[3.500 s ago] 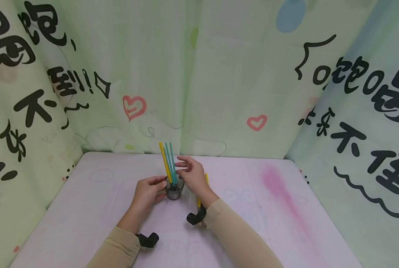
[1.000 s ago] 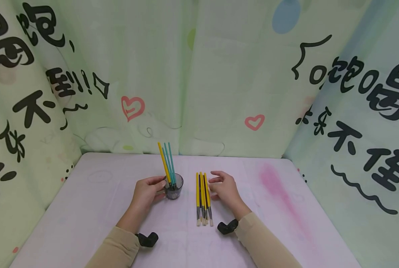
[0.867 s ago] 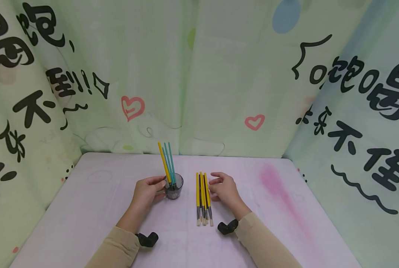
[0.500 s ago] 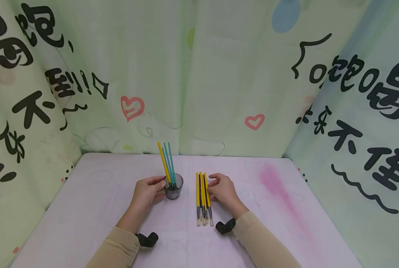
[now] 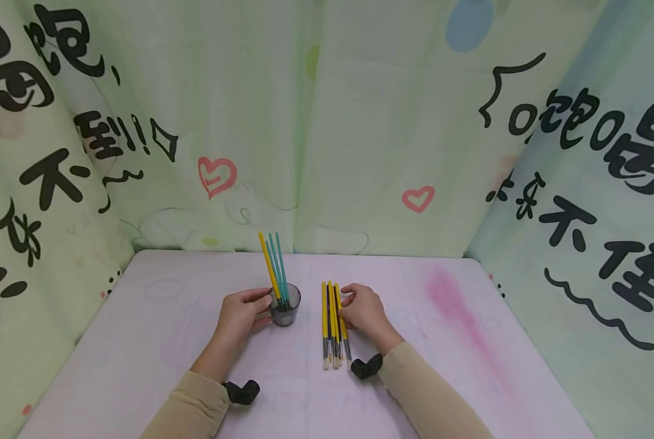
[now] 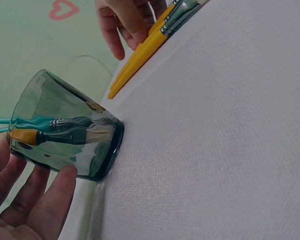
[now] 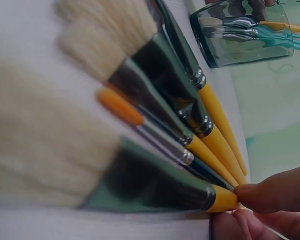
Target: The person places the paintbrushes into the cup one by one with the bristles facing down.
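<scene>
Right hand (image 5: 366, 314) pinches the outermost yellow-handled paintbrush with a wide flat bristle head (image 7: 152, 177), thumb and finger narrow on the handle; it lies at the right end of a side-by-side row of other loose brushes, mostly yellow-handled (image 5: 332, 311), on the pale pink cloth-covered table (image 5: 168, 341). Left hand (image 5: 240, 314) holds a smoky-grey see-through tumbler (image 5: 284, 318) upright on the table, fingers and thumb about its left side. In it, heads down, leaning: thin teal-handled brushes (image 5: 281, 262) and one yellow-handled brush (image 5: 268, 259). Handling, my guess: pinched brush light and stiff, handle smooth and maybe slippery, bristles soft and easily splayed. Best hold is mid-handle, clear of the bristles; neighbours sit close, so they could roll if nudged. Tumbler probably smooth and, if glass, breakable; can't tell glass from plastic. Steady it low on the wall, since tall handles make it top-heavy.
</scene>
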`<state>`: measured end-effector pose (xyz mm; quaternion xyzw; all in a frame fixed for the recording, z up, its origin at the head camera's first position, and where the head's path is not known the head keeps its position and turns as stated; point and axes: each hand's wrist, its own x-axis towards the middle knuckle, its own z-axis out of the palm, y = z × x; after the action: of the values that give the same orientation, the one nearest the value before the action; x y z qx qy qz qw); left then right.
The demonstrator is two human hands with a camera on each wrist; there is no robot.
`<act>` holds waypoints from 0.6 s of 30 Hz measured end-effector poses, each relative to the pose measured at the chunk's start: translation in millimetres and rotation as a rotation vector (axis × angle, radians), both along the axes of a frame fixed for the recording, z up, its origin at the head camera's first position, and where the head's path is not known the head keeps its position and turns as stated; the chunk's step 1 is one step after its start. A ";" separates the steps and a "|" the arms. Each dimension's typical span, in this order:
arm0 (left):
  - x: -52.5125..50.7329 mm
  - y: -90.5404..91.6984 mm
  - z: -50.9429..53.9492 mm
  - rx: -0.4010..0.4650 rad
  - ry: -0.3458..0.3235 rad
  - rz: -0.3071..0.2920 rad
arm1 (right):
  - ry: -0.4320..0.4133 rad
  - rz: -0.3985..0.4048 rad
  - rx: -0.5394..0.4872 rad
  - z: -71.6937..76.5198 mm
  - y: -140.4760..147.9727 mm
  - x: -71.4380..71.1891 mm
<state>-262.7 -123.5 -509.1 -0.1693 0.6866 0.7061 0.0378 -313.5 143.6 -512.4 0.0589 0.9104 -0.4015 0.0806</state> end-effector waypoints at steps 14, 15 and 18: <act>0.2 -0.7 0.4 0.010 0.014 -0.004 | -0.103 -0.002 0.115 5.5 -3.2 -6.8; 0.2 -0.8 0.1 0.011 0.013 -0.004 | -0.112 -0.005 0.110 5.6 -2.7 -7.5; 0.4 -0.9 -0.4 0.012 0.010 -0.004 | -0.143 -0.024 0.076 6.5 -1.3 -8.7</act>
<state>-262.3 -124.3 -509.5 -0.1642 0.6830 0.7108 0.0366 -322.3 142.3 -505.9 0.1015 0.9160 -0.3625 0.1384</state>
